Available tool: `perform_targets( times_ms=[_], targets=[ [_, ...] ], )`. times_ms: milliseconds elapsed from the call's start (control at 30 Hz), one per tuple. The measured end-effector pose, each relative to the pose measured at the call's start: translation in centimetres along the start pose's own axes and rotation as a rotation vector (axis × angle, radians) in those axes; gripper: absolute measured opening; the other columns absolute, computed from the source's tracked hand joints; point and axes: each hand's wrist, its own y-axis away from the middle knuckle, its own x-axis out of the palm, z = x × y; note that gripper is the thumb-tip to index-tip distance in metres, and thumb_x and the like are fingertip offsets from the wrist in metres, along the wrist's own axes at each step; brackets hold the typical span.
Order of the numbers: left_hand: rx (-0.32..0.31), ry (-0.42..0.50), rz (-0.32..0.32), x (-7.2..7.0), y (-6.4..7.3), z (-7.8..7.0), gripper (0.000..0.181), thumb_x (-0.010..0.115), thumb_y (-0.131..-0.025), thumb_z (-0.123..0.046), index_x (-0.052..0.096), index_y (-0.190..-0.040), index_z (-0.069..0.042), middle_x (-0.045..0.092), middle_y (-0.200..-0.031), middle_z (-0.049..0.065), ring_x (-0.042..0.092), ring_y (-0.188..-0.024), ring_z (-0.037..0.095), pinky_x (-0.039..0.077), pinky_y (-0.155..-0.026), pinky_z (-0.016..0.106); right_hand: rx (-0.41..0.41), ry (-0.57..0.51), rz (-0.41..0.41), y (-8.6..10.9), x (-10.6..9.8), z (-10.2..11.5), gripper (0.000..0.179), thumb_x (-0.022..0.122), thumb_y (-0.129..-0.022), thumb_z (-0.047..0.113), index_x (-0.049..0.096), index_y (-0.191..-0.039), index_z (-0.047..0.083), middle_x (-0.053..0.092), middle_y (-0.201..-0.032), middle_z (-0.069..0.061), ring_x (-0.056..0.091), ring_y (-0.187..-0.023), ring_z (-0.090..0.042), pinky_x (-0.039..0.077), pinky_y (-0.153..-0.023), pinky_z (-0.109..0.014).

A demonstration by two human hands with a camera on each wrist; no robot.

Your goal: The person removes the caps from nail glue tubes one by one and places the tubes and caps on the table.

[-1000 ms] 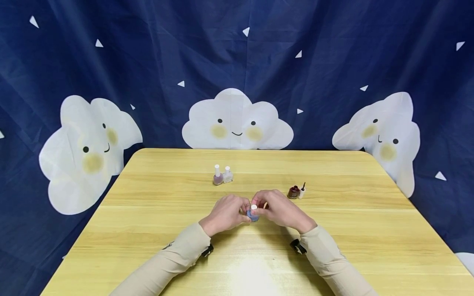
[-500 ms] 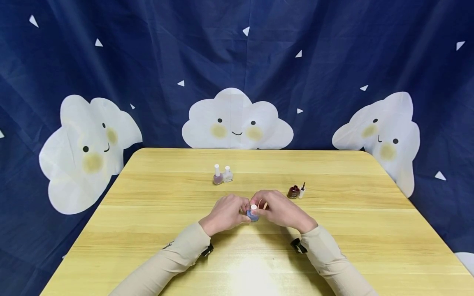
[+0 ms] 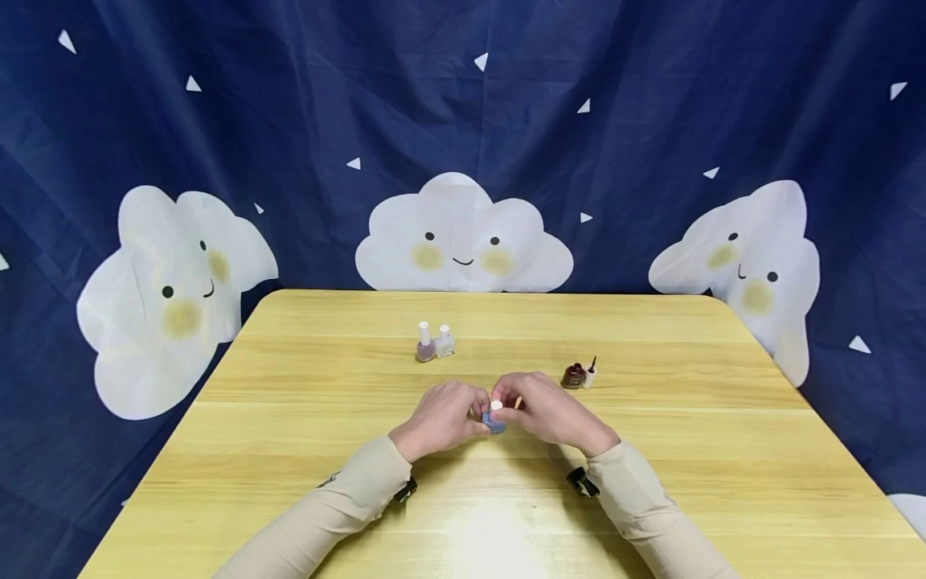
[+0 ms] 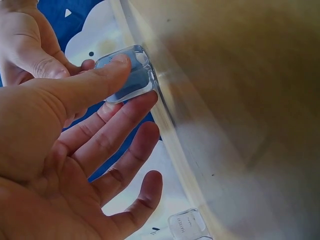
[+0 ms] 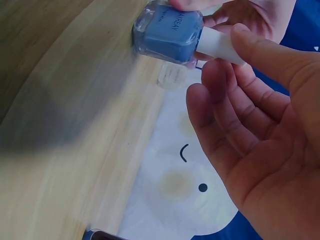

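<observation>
A blue nail polish bottle (image 5: 172,32) stands on the table between both hands. My left hand (image 3: 444,414) pinches its glass body between thumb and index finger, the other fingers spread loosely, as the left wrist view shows. Thumb and fingers of my right hand (image 3: 546,406) pinch the white cap (image 5: 220,45), which sits on the bottle's neck. Further right stands a dark red nail polish bottle (image 3: 574,376) without its cap. Beside it a white cap (image 3: 590,376) stands with its brush pointing up.
Farther back, left of centre, a lilac nail polish bottle (image 3: 425,349) and a clear nail polish bottle (image 3: 444,345) stand side by side, both capped. The wooden table (image 3: 325,322) ends at a dark blue curtain (image 3: 311,121) printed with clouds.
Both hands stay in place on the blue nail polish bottle; the right fingers at the cap shift only very slightly. The other bottles have not moved.
</observation>
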Motion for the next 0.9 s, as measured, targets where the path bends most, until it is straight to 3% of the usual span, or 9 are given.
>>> perform_targets(
  times_ms=[233, 733, 900],
  targets=[
    [0.003, -0.004, -0.005, 0.06, 0.03, 0.05, 0.017, 0.088, -0.08, -0.022, 0.074, -0.088, -0.018, 0.076, -0.085, -0.005, 0.051, -0.064, 0.003, 0.042, -0.059, 0.021, -0.014, 0.018, 0.004, 0.07, -0.05, 0.12, 0.006, 0.074, -0.095, 0.015, 0.07, -0.099, 0.013, 0.071, -0.096, 0.006, 0.066, -0.089, -0.009, 0.057, -0.081, -0.035],
    [0.012, -0.012, -0.014, 0.1, 0.07, 0.13, 0.017, 0.089, -0.08, -0.023, 0.074, -0.088, -0.018, 0.077, -0.086, -0.005, 0.051, -0.064, 0.004, 0.041, -0.059, 0.021, -0.032, 0.045, 0.0, 0.18, -0.03, 0.27, 0.011, 0.073, -0.094, 0.01, 0.071, -0.104, 0.008, 0.074, -0.107, -0.004, 0.07, -0.098, -0.019, 0.057, -0.089, -0.04],
    [0.016, -0.007, -0.015, 0.13, 0.05, 0.2, 0.017, 0.089, -0.08, -0.022, 0.073, -0.087, -0.018, 0.077, -0.085, -0.005, 0.053, -0.066, 0.003, 0.042, -0.06, 0.022, -0.019, 0.034, 0.006, 0.19, 0.05, 0.31, 0.009, 0.072, -0.095, 0.011, 0.07, -0.104, 0.01, 0.073, -0.106, -0.001, 0.068, -0.093, -0.014, 0.057, -0.083, -0.034]
  ],
)
